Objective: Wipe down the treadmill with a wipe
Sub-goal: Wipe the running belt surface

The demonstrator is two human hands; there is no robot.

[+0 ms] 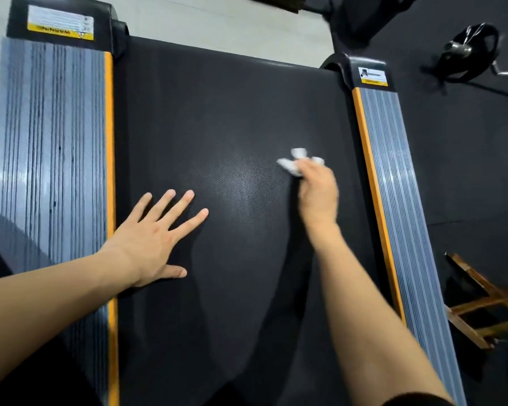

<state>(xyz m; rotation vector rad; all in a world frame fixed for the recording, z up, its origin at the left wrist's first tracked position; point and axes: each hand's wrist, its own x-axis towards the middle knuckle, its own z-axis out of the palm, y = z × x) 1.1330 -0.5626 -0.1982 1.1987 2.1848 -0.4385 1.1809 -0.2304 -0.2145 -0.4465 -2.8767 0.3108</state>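
Head view: the right hand [317, 194] clutches the crumpled wipe [294, 164] on the treadmill belt [223, 112], unwiped belt stretching toward twelve o'clock, while the left hand [153, 241] rests flat, fingers spread, at nine o'clock.

Treadmill belt [217, 112]: black, matt, finely dimpled rubber-like texture. Side rails [50, 148]: grey, ribbed lengthwise, slightly glossy, with smooth orange edge strips [109, 159]. Wipe [291, 165]: white, crumpled, soft paper or cloth. Wooden frame [481, 303]: brown, bare-looking slats.
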